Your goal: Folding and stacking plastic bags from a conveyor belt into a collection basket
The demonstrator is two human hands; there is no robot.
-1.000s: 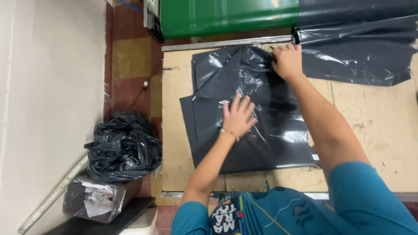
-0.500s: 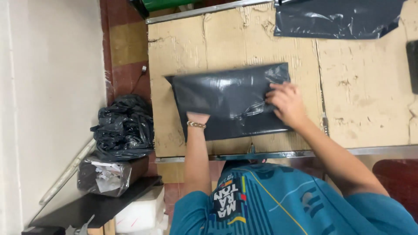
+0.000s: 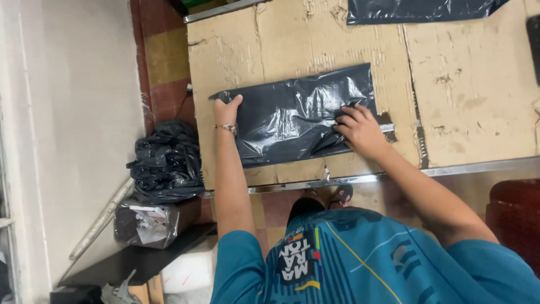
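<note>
Folded black plastic bag point(image 3: 292, 115), glossy and creased, lies flat as a rough rectangle on the worn cardboard sheet point(image 3: 467, 90) covering the table. The left hand point(image 3: 226, 110) grips its left edge with curled fingers; the right hand point(image 3: 360, 128) presses spread fingers on its right end. Another black plastic sheet point(image 3: 416, 8) lies farther off. Crumpled black bags point(image 3: 166, 163) sit heaped on the floor, left.
</note>
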